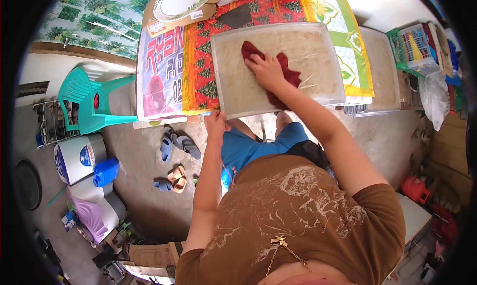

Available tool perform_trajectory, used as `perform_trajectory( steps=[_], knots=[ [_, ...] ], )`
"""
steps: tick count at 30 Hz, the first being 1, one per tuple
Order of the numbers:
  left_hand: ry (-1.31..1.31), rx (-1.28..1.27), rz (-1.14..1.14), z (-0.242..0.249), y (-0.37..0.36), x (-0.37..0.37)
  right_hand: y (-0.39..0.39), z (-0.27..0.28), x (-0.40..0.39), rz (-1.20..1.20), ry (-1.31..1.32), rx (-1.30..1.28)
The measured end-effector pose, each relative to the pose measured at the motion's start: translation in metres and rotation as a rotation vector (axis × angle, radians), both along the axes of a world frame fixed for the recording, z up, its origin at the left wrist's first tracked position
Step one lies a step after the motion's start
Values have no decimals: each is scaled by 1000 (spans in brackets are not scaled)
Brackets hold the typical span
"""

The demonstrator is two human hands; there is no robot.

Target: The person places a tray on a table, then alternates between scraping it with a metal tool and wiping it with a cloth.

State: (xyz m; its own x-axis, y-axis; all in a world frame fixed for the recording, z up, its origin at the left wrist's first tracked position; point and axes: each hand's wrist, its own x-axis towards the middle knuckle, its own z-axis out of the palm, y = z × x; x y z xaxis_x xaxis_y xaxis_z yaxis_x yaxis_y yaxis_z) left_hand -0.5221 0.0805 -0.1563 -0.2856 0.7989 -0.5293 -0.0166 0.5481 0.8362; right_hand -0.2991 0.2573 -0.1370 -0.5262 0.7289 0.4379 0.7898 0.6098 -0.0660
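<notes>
A large clear plastic tray [318,56] lies on the table in front of me, its inside smeared pale. My right hand [267,70] presses flat on a dark red cloth [290,76] spread on the tray's surface. My left hand [215,121] grips the tray's near left edge with the fingers curled over the rim.
The table carries a red patterned cloth [198,61], a printed sack [159,71], a plate [181,0] on cardboard and a second tray [385,71] at the right. A teal plastic chair [89,98] stands at the left. Sandals [176,146] and containers lie on the concrete floor.
</notes>
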Motion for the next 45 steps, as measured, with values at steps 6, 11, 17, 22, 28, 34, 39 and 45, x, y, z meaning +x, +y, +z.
perform_trajectory(
  steps=[6,11,17,22,28,34,39,45],
  knots=[
    [-7,10,-1,4,1,2,67,9,9,-193,-195,-14],
    [20,19,-34,-4,1,-2,-1,3,-27,-78,-194,-165],
    [-5,8,2,-3,0,0,-4,-5,-59,-55,85,8],
    [26,29,-7,0,-1,3,71,-8,0,-444,-53,-59],
    [148,12,-30,9,0,5,93,-7,77,-702,-90,-61],
    [1101,172,-282,52,43,16,51,8,32,-448,-22,-40],
    [1339,338,-258,13,114,31,18,6,-26,9,51,16],
    [1379,228,-316,-6,126,30,69,2,1,-339,-81,-156]
  ],
)
